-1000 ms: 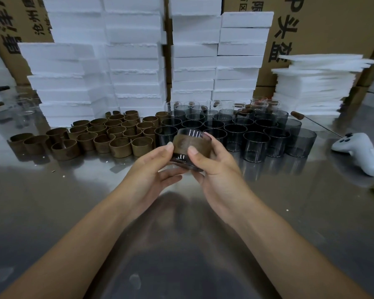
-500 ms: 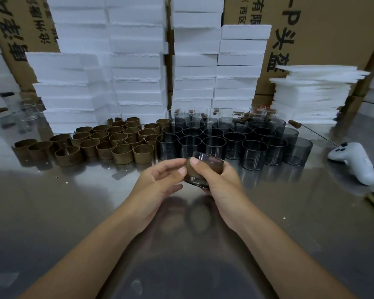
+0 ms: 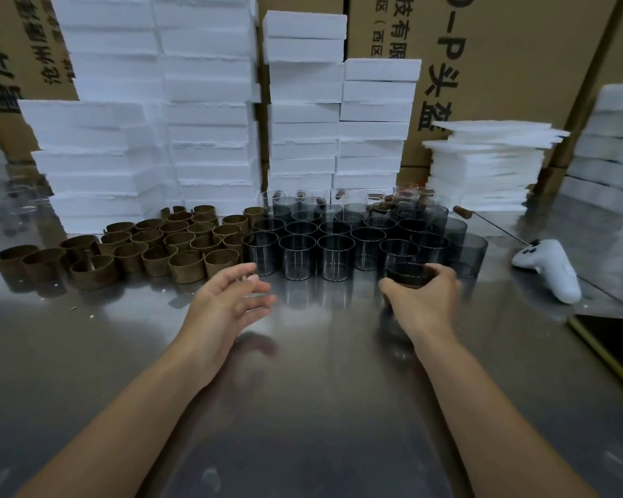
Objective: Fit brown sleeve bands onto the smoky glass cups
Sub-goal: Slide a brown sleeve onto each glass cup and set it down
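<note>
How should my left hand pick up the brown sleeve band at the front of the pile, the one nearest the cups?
Pinch the brown ring-shaped sleeve band at its top rim on the near wall, coming from above and the front. It stands upright, open on top; other bands crowd its left and back, smoky glass cups stand at its right, so only the near side is free.

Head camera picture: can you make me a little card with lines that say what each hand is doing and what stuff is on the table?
Left hand: open, holds nothing, just in front of the bands and cups
Right hand: grips a banded cup
Brown sleeve bands: many, clustered on the left
Smoky glass cups: rows in the centre, beside the bands
Table: shiny metal
Behind: white foam stacks, cardboard boxes
Far right: white controller
</note>
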The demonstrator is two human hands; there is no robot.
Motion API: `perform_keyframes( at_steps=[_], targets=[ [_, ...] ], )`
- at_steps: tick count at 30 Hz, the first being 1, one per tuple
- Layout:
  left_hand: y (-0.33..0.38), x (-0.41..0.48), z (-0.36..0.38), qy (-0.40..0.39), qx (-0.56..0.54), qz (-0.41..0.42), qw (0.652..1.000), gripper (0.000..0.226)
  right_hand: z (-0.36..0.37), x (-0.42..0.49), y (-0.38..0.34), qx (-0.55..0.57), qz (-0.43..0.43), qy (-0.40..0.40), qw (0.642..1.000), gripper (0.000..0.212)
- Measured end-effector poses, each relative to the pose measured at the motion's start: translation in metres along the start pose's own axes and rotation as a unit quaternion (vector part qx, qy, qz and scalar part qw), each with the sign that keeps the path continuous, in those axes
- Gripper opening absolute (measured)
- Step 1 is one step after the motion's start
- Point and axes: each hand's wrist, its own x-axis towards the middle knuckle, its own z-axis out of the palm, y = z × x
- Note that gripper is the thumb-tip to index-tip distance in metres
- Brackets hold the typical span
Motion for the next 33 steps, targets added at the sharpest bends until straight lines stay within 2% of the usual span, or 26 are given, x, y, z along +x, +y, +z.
perform_keyframes(
  at_steps=[7,12,16,18,21,24,28,33],
  targets=[
    [-0.001,0.002,-0.002,-0.010,-0.001,-0.001,1.000,0.019,-0.010,0.014,0.011,-0.047,-0.021,0.078,0.996,0.085],
    [-0.005,0.000,-0.001,-0.030,0.022,0.005,0.999,0.017,-0.013,0.020,0.018,-0.135,-0.082,0.063,0.985,0.091],
    [-0.006,0.002,-0.001,-0.034,0.026,0.007,0.999,0.016,-0.012,0.019,0.016,-0.185,-0.090,0.049,0.977,0.094],
    [-0.006,0.002,-0.001,-0.037,0.031,0.008,0.999,0.016,-0.012,0.015,0.014,-0.241,-0.124,0.061,0.960,0.095],
    [-0.006,0.002,-0.002,-0.038,0.034,0.009,0.999,0.016,-0.007,0.011,0.010,-0.340,-0.242,0.065,0.906,0.083],
    [-0.007,0.002,-0.003,-0.038,0.038,0.011,0.998,0.016,0.004,0.009,0.007,-0.407,-0.271,0.023,0.872,0.064],
    [-0.007,0.003,-0.002,-0.043,0.050,0.014,0.998,0.017,0.010,0.008,0.008,-0.406,-0.269,0.007,0.873,0.054],
    [-0.004,0.002,0.001,-0.040,0.011,0.002,0.999,0.016,0.010,0.000,0.003,-0.359,-0.324,-0.001,0.875,0.037]
  ],
)
